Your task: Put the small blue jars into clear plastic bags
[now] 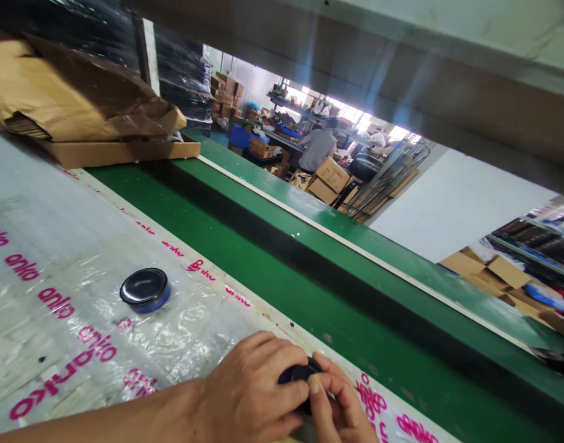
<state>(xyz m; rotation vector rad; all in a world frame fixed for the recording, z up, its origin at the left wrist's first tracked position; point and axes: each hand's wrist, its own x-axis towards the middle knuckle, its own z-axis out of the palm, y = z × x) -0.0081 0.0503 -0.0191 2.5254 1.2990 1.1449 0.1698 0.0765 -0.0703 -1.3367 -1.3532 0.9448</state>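
Note:
At the bottom of the head view, my left hand [254,387] and my right hand [340,400] meet over a small dark round part [300,373]. Fingers of both hands close around it, covering most of its shape, so its exact kind does not show. The right thumb and forefinger pinch its near right side. To the left, apart from both hands, a round black lid-like piece with a blue side [145,289] lies flat on the plastic-covered tabletop [92,258], its glossy top facing up.
A green conveyor belt [263,264] runs diagonally beyond the table edge. At the back left sits a shallow cardboard box [125,154] with crumpled brown paper [92,98]. A grey beam [378,67] crosses overhead. Farther off, a person [318,147] is among cartons and shelves.

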